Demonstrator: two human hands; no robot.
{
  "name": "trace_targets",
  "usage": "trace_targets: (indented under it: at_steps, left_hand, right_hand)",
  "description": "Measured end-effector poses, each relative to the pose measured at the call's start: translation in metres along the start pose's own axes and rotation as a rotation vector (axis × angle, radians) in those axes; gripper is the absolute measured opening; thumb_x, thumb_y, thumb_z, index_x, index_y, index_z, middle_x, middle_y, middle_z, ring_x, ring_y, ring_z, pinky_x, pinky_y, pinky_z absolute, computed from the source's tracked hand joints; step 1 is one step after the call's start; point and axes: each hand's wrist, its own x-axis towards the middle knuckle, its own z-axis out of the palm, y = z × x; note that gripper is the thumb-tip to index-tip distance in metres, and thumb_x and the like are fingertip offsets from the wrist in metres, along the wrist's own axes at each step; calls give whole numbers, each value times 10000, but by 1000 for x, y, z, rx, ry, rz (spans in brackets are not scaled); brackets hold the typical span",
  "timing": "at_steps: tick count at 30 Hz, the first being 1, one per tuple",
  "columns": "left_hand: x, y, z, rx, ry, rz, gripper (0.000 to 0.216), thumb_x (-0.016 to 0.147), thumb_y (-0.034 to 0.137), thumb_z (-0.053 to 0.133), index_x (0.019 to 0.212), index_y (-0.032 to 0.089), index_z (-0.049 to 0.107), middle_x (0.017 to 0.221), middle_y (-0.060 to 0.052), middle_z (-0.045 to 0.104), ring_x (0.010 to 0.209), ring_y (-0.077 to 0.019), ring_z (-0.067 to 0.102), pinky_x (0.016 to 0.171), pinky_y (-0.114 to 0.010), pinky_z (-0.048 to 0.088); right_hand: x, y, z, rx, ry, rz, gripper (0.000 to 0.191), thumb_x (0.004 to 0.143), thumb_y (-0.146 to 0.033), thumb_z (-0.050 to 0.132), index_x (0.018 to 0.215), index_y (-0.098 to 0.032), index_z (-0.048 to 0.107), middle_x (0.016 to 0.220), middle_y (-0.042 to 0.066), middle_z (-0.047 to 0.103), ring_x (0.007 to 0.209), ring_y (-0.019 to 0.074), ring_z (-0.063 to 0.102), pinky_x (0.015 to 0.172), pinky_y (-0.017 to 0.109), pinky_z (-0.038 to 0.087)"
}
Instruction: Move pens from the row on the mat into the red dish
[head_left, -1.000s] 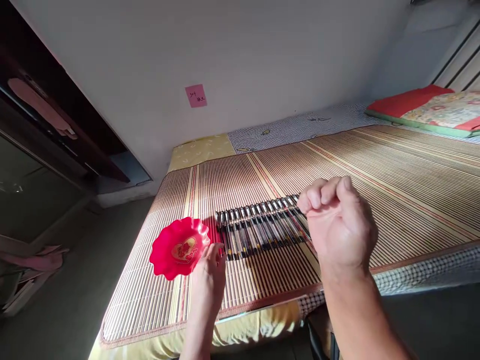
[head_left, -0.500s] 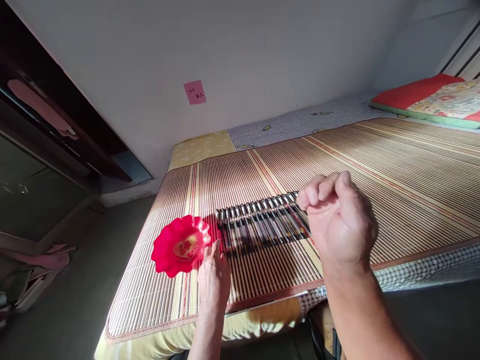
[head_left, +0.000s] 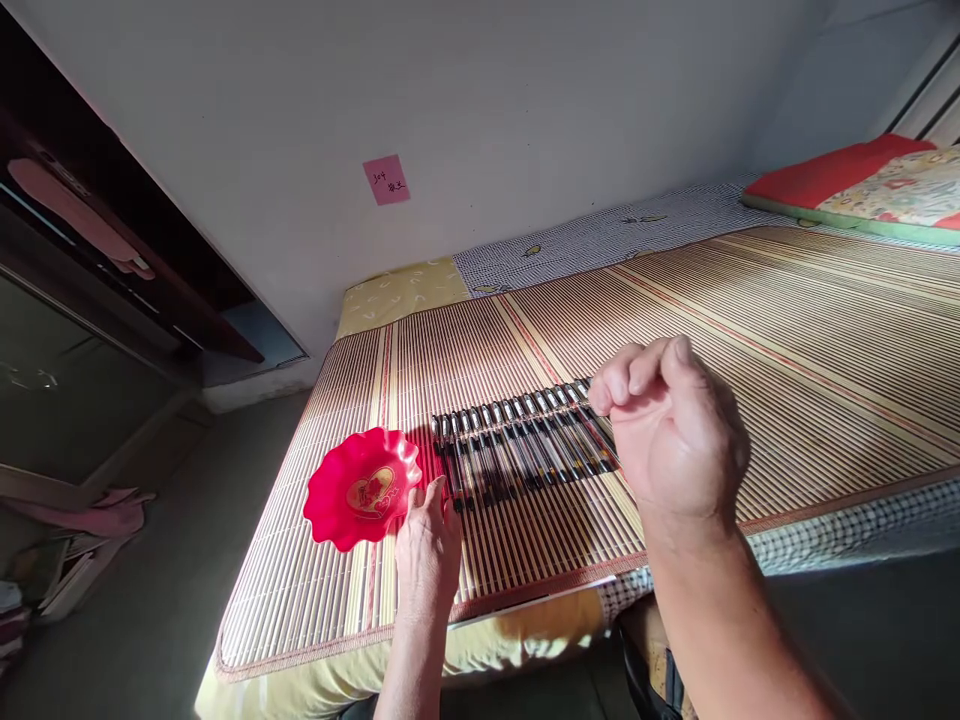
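Observation:
My left hand (head_left: 426,545) lies low on the bamboo mat (head_left: 540,555), its fingers stretched forward against the right rim of a red wavy-edged plate (head_left: 341,490). A gold heart design marks the plate's middle, and nothing lies in it. Right of that hand, a row of several black-capped clear pens (head_left: 517,440) is laid side by side, caps toward the wall. Above the row's right end, my right hand (head_left: 675,430) is raised, palm side toward me, with the fingers curled into a loose fist. No object shows in it. It hides part of the mat behind.
A folded red and floral quilt (head_left: 847,180) lies on the bed at the far right. On the wall is a pink note (head_left: 386,180) with handwriting. The bed's front edge runs below my hands, and a dark doorway (head_left: 112,200) stands at the left.
My right hand is slightly further left and up, still curled. My left hand stays by the plate. The pens and plate hold their places, with a slight shift of the view.

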Motion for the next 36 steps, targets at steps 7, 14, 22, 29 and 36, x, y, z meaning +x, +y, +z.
trace_targets:
  at_steps: [7,14,22,29,36]
  left_hand:
    - [1,1,3,-6,-37,-27,406,960,105,500,1306,159,704,1158,-160,739,747,-197,694,639,-283,522]
    - [3,4,5,-6,-81,-66,402,958,96,527,1312,138,714,1121,-173,738,717,-211,699,598,-299,504]
    - [5,0,13,35,-9,-72,347,973,151,557,1285,146,708,1155,-184,736,782,-259,725,638,-350,547]
    - [5,5,15,99,31,-84,364,968,183,594,1321,121,657,1221,-197,724,882,-283,741,707,-359,557]
    - [6,3,14,87,11,-145,387,906,126,549,1284,110,625,1081,-181,736,790,-287,717,658,-365,513]
  right_hand:
    - [-1,1,2,-37,-18,19,487,1021,-523,618,645,-224,543,662,-12,474,618,135,496,588,315,426]
    - [-1,3,1,-40,-29,33,477,1019,-528,620,656,-228,542,667,-12,477,624,138,508,600,317,446]
    - [0,20,-1,-49,-55,45,453,1022,-502,606,660,-232,572,656,-17,507,620,135,521,592,302,435]
    - [-3,76,-13,-292,-294,216,456,1002,-560,609,690,-228,641,659,-6,614,609,140,573,609,300,487]
    - [-15,99,-6,-445,-517,335,462,947,-612,652,708,-218,617,687,28,672,658,175,645,602,303,488]
